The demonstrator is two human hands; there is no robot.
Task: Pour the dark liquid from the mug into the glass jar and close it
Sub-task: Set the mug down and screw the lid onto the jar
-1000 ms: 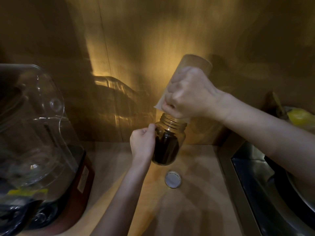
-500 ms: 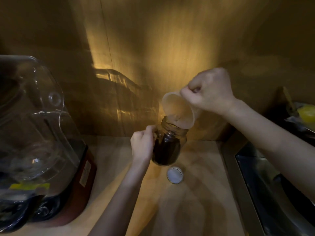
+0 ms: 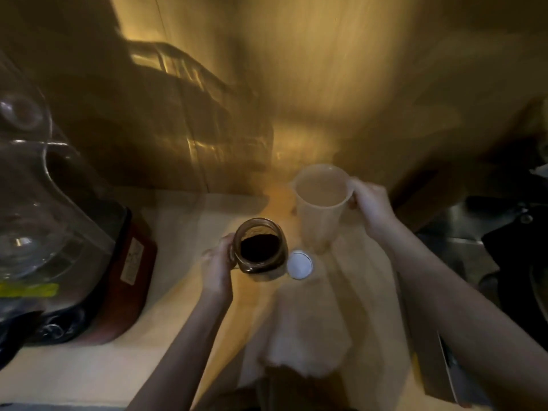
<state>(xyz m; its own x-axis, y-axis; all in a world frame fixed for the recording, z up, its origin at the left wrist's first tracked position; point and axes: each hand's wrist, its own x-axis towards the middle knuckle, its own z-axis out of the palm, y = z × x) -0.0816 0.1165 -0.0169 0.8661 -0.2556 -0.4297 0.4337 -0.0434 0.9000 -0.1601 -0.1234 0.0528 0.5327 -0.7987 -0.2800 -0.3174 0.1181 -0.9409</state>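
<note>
The glass jar (image 3: 260, 250) stands on the wooden counter, its mouth uncovered, with dark liquid inside. My left hand (image 3: 218, 266) grips its left side. A pale plastic mug (image 3: 320, 203) stands upright just right of and behind the jar, and I see no liquid inside it. My right hand (image 3: 370, 207) holds the mug by its right side, where a handle seems to be. The round white lid (image 3: 300, 264) lies flat on the counter, touching or nearly touching the jar's right side.
A blender with a clear cover and red base (image 3: 59, 232) fills the left. A wooden wall (image 3: 296, 84) rises close behind. A metal sink (image 3: 462, 235) with dark items lies to the right. The counter (image 3: 189, 307) extends toward me.
My right hand has swung the mug from tipped over the jar's mouth to upright and lowered it to the right of the jar. The view now looks down more steeply.
</note>
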